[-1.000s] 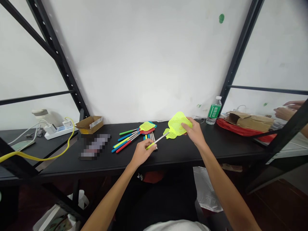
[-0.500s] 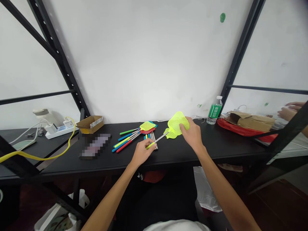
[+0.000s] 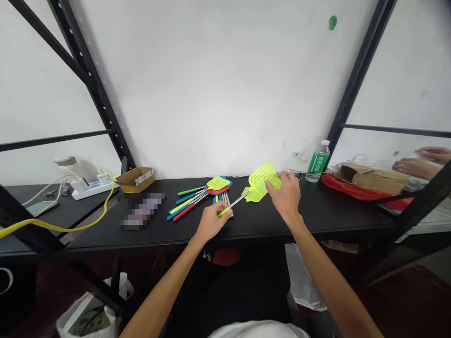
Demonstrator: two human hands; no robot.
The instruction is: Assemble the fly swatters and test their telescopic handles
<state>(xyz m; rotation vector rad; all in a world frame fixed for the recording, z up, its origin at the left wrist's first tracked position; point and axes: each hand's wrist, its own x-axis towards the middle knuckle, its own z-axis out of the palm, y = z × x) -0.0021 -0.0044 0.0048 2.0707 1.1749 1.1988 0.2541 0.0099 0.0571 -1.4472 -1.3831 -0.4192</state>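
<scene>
Left hand curled closed, nearer body; right hand farther forward, fingers bent downward.

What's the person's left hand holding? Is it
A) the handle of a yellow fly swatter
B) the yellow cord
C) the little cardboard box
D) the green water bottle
A: the left hand is wrapped around the lime-green handle of the neon-yellow fly swatter.
</scene>
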